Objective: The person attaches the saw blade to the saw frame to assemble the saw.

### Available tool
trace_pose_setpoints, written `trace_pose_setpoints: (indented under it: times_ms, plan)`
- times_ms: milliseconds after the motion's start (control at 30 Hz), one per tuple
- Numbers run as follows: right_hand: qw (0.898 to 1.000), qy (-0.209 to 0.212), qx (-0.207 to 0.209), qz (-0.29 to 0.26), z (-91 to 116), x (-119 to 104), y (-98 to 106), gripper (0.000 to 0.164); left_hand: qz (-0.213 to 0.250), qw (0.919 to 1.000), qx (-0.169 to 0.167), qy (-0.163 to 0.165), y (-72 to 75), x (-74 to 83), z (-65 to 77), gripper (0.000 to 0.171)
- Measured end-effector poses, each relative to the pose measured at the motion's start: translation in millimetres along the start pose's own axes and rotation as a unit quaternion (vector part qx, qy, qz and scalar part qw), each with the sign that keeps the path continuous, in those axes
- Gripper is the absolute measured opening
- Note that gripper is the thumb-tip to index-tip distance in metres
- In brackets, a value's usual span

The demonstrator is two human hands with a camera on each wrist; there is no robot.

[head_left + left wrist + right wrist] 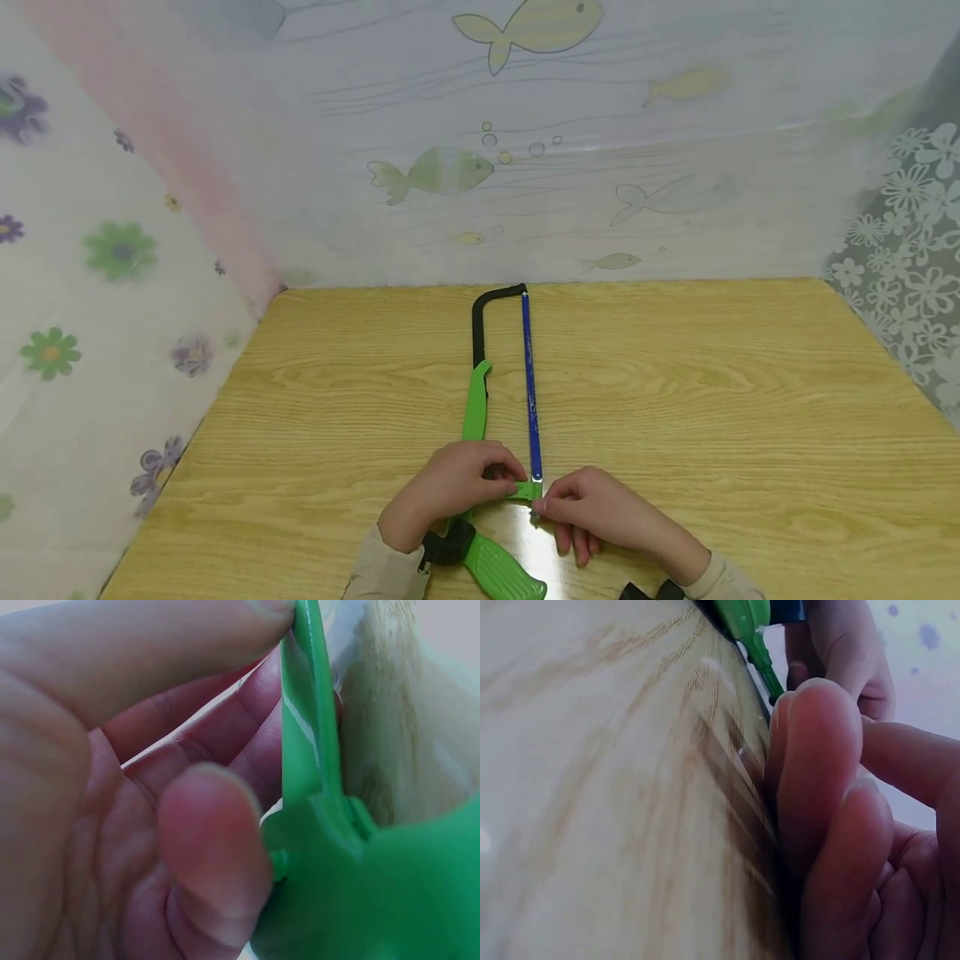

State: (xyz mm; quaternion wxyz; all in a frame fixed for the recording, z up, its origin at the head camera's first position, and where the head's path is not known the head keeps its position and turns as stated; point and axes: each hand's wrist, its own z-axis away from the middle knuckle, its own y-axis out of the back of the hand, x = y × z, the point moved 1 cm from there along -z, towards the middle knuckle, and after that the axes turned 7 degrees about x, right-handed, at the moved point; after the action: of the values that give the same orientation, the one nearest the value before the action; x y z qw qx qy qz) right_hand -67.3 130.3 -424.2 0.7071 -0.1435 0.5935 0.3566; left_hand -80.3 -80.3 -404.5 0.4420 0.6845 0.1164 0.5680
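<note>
A hacksaw lies on the table, its black frame bow [478, 333] pointing away from me and its blue blade [532, 392] on the right side. My left hand [453, 483] pinches the green front arm [522, 491] of the saw between thumb and fingers, near the blade's close end. Just below that end, my right hand [600, 512] pinches the small metal wing nut [535, 517], mostly hidden by the fingertips. The ribbed green handle [506, 571] reaches toward me under the left wrist. In the left wrist view, green saw body [304, 750] passes beside the thumb.
The wood-grain table [712, 375] spreads out on both sides of the saw. A fish-patterned curtain [555, 200] hangs at its far edge. Flowered sheets [90, 333] stand along the left, with a white-flowered grey one [915, 250] on the right.
</note>
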Motion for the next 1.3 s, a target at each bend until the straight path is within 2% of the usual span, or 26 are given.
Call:
trace_pose_setpoints:
  times_ms: [433, 1000, 1300]
  plan:
    - [1.000, 0.019, -0.010, 0.016, 0.6, -0.3, 1.6, 0.028, -0.002, 1.0000, 0.001, 0.003, 0.5, 1.3, -0.8, 0.010]
    - [1.000, 0.007, 0.011, 0.006, -0.3, 1.6, 0.0, 0.025, -0.003, 1.0000, 0.005, 0.004, -1.1, 0.2, -0.6, 0.009]
    - [1.000, 0.010, 0.008, 0.002, 0.1, 2.2, 0.1, 0.027, -0.002, 1.0000, 0.006, 0.001, -0.7, 0.0, -0.8, 0.010]
